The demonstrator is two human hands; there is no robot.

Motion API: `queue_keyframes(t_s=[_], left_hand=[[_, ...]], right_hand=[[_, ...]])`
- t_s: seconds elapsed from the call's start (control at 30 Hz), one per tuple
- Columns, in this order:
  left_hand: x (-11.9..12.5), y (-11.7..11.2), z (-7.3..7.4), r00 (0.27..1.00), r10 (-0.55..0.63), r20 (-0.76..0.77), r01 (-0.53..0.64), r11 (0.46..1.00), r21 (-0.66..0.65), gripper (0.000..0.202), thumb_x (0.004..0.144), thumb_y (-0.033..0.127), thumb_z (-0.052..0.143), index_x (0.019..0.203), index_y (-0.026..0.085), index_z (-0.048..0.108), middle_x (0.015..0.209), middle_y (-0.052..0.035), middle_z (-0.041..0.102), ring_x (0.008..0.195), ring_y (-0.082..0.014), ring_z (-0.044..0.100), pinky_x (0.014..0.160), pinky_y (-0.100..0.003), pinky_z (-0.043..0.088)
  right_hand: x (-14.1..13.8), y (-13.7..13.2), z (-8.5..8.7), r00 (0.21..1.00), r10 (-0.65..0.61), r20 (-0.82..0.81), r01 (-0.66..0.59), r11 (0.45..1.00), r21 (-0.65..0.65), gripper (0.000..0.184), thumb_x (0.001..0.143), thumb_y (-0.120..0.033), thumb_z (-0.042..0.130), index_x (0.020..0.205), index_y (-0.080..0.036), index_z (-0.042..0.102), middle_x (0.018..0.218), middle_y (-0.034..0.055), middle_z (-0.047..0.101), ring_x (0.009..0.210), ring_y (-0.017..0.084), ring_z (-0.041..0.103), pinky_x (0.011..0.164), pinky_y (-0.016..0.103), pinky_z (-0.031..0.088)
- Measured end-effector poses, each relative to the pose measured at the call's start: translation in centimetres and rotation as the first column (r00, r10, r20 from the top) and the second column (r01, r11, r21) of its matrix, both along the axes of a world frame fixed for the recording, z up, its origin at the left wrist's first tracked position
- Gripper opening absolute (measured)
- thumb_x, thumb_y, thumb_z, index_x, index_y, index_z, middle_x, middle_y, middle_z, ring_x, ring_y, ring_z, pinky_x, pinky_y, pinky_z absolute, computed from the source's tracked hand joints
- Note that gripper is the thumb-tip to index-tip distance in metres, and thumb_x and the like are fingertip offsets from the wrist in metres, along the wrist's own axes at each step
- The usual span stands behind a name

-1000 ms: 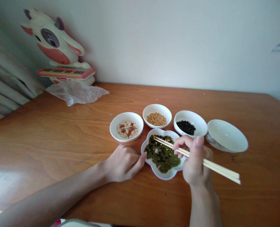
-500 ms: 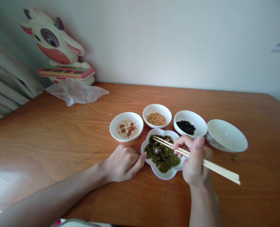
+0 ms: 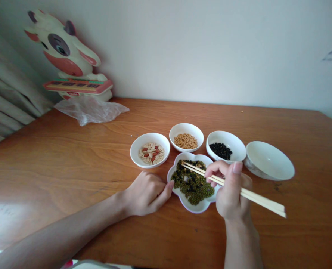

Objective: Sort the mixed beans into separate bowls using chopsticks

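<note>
A white flower-shaped dish (image 3: 196, 208) holds green mung beans (image 3: 198, 194) mixed with black beans and a few yellow soybeans. Its left rim is under the thumb of my left hand (image 3: 149, 194), whose other fingers are curled on the table beside it. My right hand (image 3: 233, 190) grips a pair of light wooden chopsticks (image 3: 262, 200). Their tips are close together among the beans at the dish's upper left, by some soybeans; whether a bean is pinched I cannot tell.
Behind the dish stand white bowls: one with peanut pieces (image 3: 151, 154), one with soybeans (image 3: 185, 141), one with black beans (image 3: 220, 150). Another white bowl (image 3: 269, 160) is at the right. A plastic bag (image 3: 91, 110) lies before a cow-shaped toy keyboard (image 3: 77, 86).
The chopsticks' back ends have shifted very slightly to the right and up. Both hands, the dish and the bowls look otherwise the same.
</note>
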State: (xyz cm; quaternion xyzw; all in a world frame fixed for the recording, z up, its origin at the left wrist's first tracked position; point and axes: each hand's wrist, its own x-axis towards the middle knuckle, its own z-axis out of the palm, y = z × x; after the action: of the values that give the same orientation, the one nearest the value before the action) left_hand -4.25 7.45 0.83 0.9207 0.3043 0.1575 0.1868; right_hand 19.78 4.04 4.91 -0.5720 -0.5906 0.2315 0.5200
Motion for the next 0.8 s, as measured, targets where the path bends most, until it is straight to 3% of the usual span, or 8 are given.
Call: queue_keyframes(t_s=[0.8], left_hand=[[-0.07,-0.01,-0.06,1.000,0.018,-0.017,-0.018,1.000,-0.021,0.058,0.115,0.029,0.030,0.061,0.018,0.048,0.061,-0.0048,0.064,0.050,-0.0118,0.052,0.056,-0.036,0.026]], right_hand=[[0.35,0.02,-0.53,0.998,0.018,-0.055,-0.020,1.000,-0.023,0.081,0.107,-0.074,0.018,0.065,-0.024,0.065,0.057,0.0035,0.058,0.056,0.017,0.052,0.054,0.035,0.035]])
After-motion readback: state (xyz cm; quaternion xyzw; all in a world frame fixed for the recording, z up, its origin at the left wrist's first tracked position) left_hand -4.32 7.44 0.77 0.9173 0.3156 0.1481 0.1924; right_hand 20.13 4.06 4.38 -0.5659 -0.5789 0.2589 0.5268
